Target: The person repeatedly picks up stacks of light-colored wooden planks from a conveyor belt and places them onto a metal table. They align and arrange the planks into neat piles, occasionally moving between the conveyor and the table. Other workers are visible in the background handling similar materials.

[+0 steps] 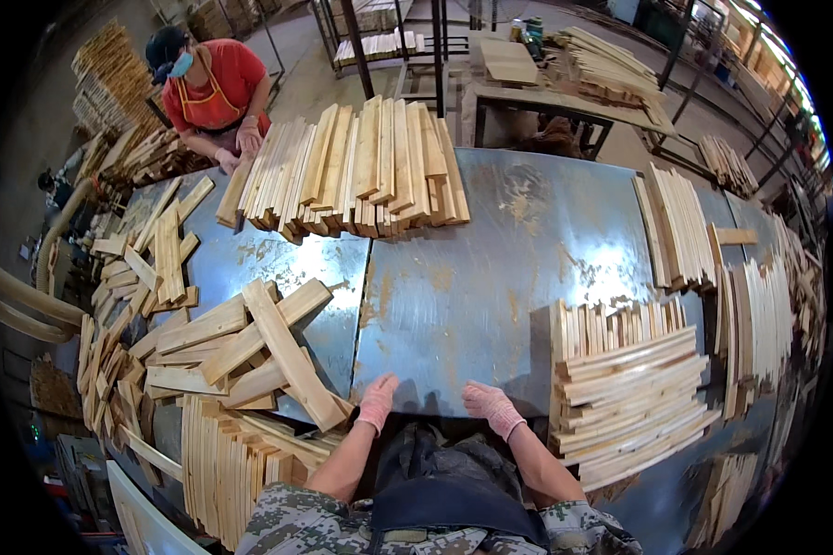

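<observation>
You are holding both hands at the near edge of the worktop (453, 319), at the lower centre of the frame. Your gloved left hand (378, 400) is gripping nothing that shows; its fingers are bending loosely. Your gloved right hand (492, 409) is likewise carrying no board, its fingers pointing inward; whether either hand is pressing on the metal, you cannot tell from this view.

The loose boards (292, 356) are lying crossed at centre left, close to your left hand. The stacked boards (634, 398) are sitting in a neat block at right, just beyond your right hand. More boards are standing in a row (217, 462) at lower left, and a large pile (370, 157) is spreading across the upper centre, where a co-worker (217, 92) is handling its left end.

You seem to be pausing between pieces, with the bare metal lying ahead of you. Taking up a loose board would be calling for your left hand to be opening wider and lifting the uppermost crossed piece first, without dragging those beneath.
</observation>
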### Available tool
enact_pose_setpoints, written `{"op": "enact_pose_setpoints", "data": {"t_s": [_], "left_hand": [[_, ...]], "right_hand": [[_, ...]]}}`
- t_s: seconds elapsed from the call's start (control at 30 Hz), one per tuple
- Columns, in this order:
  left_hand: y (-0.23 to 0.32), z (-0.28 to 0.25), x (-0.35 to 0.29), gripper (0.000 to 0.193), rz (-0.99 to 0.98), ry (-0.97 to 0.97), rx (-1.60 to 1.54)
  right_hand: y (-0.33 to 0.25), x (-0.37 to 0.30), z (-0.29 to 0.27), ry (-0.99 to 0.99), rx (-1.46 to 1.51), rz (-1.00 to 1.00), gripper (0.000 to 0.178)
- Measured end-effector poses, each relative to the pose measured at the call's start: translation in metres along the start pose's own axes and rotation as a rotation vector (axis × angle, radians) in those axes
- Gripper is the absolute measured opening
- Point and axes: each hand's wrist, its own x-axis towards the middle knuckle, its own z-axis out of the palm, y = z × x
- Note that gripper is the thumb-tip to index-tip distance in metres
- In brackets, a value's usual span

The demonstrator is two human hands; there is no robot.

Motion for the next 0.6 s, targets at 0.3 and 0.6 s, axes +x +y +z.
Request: {"op": "enact_pose_setpoints", "data": {"t_s": [0.3,0.6], "left_hand": [[0.136,-0.031,0.235,0.065,0.029,0.177,-0.03],[0.236,-0.04,0.396,0.091,0.099,0.313,-0.018]], "right_hand": [[-0.124,0.163,-0.056,0.161,-0.485,-0.139,0.052],[-0.323,0.294,0.051,0.692,-1.189,-0.274,0.083]]}}
